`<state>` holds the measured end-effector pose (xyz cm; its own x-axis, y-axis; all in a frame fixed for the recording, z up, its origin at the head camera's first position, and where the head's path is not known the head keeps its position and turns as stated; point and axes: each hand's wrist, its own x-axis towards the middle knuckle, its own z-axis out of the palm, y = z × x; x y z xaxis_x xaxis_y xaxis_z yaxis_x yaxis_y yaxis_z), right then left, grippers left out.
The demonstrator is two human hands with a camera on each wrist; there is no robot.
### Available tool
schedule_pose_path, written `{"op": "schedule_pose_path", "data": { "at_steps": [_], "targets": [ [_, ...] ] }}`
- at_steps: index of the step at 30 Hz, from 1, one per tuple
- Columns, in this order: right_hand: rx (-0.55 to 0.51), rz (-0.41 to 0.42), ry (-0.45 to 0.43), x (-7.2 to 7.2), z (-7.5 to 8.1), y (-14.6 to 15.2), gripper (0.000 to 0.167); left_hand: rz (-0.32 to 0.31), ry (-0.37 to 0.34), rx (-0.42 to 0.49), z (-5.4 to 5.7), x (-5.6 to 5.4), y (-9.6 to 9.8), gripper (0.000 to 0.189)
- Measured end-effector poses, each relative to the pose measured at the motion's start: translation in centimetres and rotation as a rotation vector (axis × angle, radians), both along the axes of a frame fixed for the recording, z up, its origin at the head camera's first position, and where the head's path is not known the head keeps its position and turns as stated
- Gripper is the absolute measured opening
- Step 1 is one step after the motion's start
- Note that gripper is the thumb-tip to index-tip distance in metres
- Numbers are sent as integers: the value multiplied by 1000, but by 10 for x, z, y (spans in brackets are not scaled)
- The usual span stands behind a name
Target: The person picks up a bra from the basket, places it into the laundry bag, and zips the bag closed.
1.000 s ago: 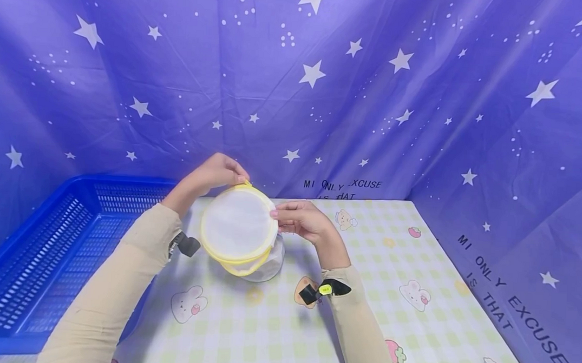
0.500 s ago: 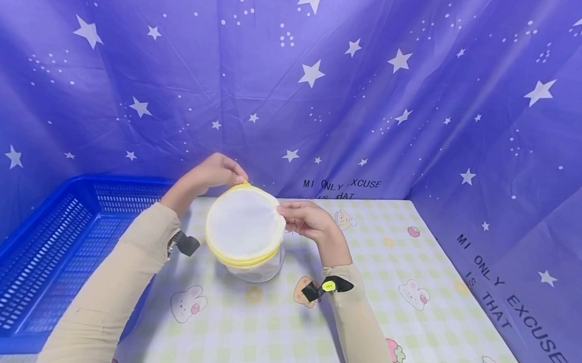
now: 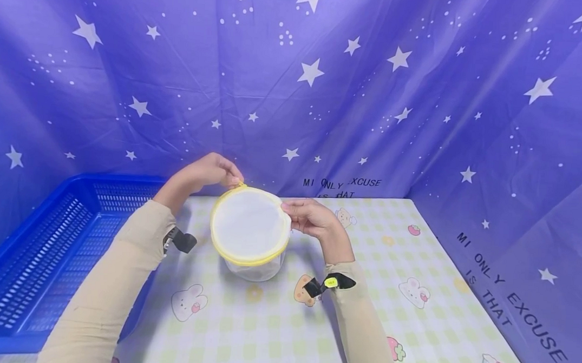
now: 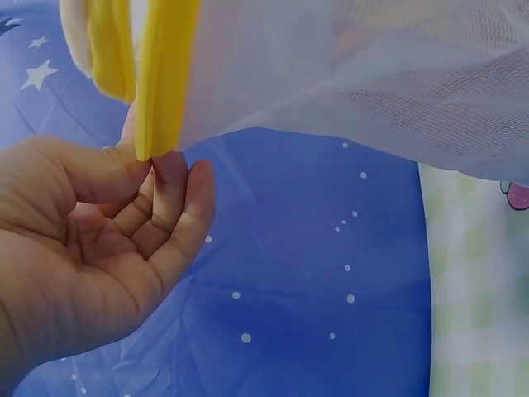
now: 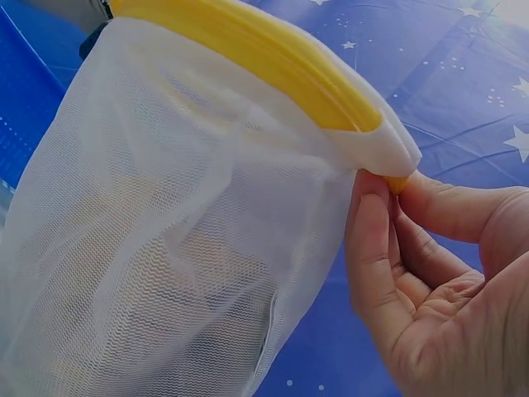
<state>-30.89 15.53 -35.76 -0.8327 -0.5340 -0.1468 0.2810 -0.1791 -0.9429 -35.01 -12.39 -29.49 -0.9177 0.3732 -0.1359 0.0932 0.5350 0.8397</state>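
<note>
A round white mesh laundry bag (image 3: 250, 226) stands on the table, its flat top facing up and edged by a yellow zipper (image 3: 250, 262). My left hand (image 3: 212, 170) pinches the yellow edge at the far left of the top. Close up in the left wrist view, thumb and fingers meet at the end of the yellow zipper tape (image 4: 169, 83). On the right side, my right hand (image 3: 314, 217) pinches the white tab at the rim between thumb and fingertips. The right wrist view shows the sheer mesh wall (image 5: 157, 207) hanging below the zipper.
At the left stands a large blue plastic basket (image 3: 83, 179) with slotted walls, close beside the left forearm. A checked cloth with cartoon prints covers the table (image 3: 363, 320). A purple star-patterned curtain (image 3: 256, 82) hangs behind and along the right.
The bag's top has shifted right and levelled over the body, and the gap along its front edge has closed. My right hand has moved slightly right with it; the left still pinches the edge.
</note>
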Motion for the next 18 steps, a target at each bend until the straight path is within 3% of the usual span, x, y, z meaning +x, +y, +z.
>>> {"op": "schedule_pose_path", "data": {
  "at_steps": [12, 18],
  "targets": [
    [0, 15, -12, -2, -3, 2, 40, -46, -10, -3, -1, 1, -2, 19],
    [13, 17, -10, -3, -2, 2, 43, -38, 6, 7, 1, 0, -3, 18]
  ]
}}
